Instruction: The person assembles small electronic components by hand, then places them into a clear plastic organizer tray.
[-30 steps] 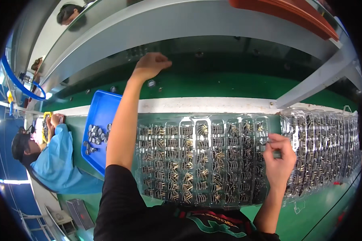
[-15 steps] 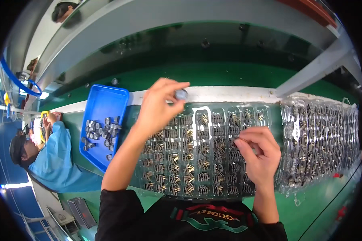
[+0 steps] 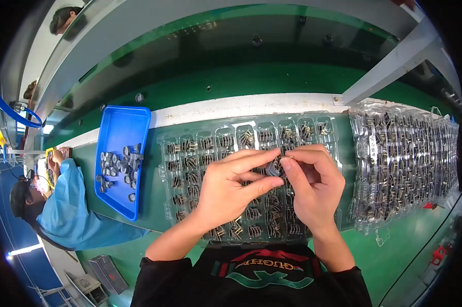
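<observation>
My left hand (image 3: 231, 185) pinches a small round grey part (image 3: 274, 168) between thumb and fingertips, over the clear plastic compartment tray (image 3: 165, 176). Against it, my right hand (image 3: 317, 187) is closed with thumb and index finger pressed together. Whatever those right fingertips grip is small, dark and mostly hidden. Beneath both hands, the tray's pockets hold many dark, curved pieces and brass-coloured, pin-like pieces. To the left stands a blue tray (image 3: 119, 203) with a cluster of small round grey parts (image 3: 121, 165) in it.
More filled clear trays (image 3: 395, 174) are stacked on the right. A white rail (image 3: 210, 108) runs behind the work surface, with a slanted metal post (image 3: 390, 61) at its right. At far left, a person in blue (image 3: 69, 199) sits at the same bench. Loose round parts lie beyond the rail.
My left hand has come down and right with the round grey part, meeting my right hand over the clear tray. My right hand has shifted slightly left and up. The whole view has shifted slightly.
</observation>
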`<action>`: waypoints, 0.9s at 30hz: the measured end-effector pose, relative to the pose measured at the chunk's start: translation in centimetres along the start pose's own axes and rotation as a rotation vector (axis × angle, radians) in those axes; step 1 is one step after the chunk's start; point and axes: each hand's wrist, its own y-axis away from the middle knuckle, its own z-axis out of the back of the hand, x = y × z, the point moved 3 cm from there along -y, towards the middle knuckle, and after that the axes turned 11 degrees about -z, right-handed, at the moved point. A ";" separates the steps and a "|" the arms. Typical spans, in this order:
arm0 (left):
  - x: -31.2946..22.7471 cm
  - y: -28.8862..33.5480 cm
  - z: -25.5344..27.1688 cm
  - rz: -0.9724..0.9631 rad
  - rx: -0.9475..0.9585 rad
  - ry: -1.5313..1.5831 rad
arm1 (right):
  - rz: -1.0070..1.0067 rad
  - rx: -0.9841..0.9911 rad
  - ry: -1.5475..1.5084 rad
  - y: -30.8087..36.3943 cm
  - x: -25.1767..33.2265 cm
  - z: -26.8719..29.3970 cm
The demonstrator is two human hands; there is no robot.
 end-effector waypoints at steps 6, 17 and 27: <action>2.5 1.1 -0.1 -0.208 -0.208 0.114 | -0.002 -0.073 -0.171 0.4 -0.7 -0.1; 2.3 2.4 -0.4 -0.320 -0.181 0.235 | 0.212 -0.051 0.233 0.6 1.6 -0.2; 2.2 2.9 -0.3 -0.412 -0.154 0.270 | 0.302 0.018 0.434 0.8 2.5 -0.7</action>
